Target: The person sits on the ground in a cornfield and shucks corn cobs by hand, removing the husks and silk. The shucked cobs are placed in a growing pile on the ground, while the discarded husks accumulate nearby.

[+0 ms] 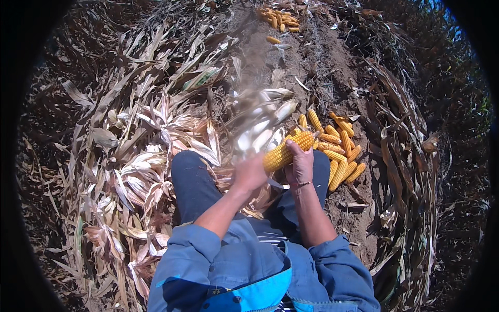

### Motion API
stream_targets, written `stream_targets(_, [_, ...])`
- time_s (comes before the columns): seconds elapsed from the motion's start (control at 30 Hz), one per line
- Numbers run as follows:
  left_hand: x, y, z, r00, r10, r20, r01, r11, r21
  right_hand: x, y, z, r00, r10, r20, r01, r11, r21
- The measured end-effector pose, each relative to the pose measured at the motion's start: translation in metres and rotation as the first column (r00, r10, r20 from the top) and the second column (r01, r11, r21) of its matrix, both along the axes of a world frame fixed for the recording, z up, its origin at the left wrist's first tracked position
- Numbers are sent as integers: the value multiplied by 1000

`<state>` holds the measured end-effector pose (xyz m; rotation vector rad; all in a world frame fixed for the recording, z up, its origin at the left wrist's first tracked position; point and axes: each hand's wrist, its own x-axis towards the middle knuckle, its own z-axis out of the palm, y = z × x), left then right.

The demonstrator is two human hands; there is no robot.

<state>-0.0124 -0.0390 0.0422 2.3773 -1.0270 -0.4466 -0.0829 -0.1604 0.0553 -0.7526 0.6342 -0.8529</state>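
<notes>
While dry stalks and leaf litter border both sides of the view, bare soil runs up the middle, giving the loose ears a place apart from the litter. To the left, a broad spread of pale husks lies strewn, close on the left hand's side. The person's legs are bent and spread, probably so the work can sit between the knees within short reach. Just beyond the right knee rests a near pile of bare yellow ears, likely there because it is close to the right hand; a smaller far pile sits well ahead on the soil. Between the knees and the litter lie pale, husk-covered ears, partly blurred. The right hand is closed around the upper end of a yellow corn ear, thumb along the kernels, seemingly to steady it; the ear is tilted above the gap between the thighs. The left hand is at its lower end, so blurred that I cannot tell whether it grips ear or husk. A thin band circles the right wrist.
</notes>
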Motion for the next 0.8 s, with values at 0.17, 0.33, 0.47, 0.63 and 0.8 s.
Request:
stream_targets(0.17, [-3,-5,-4,963,24,270,19,988,-154,8,24,9,1000,23,-5,-22,992,121])
stream_targets(0.33, [-10,-10,3,983,59,171,-11,963,-270,8,23,16,1000,13,1,-13,1000,24])
stream_targets(0.47, [-9,-5,8,992,-107,60,113,987,-114,1,18,17,991,122,-62,-125,991,-43])
stream_targets(0.63, [6,18,-15,759,-562,329,568,818,89,-16,-4,19,849,463,-256,-477,879,4])
stream_targets(0.8, [4,-2,14,820,-385,424,505,835,-218,-16,-30,-12,992,38,-120,-12,976,216])
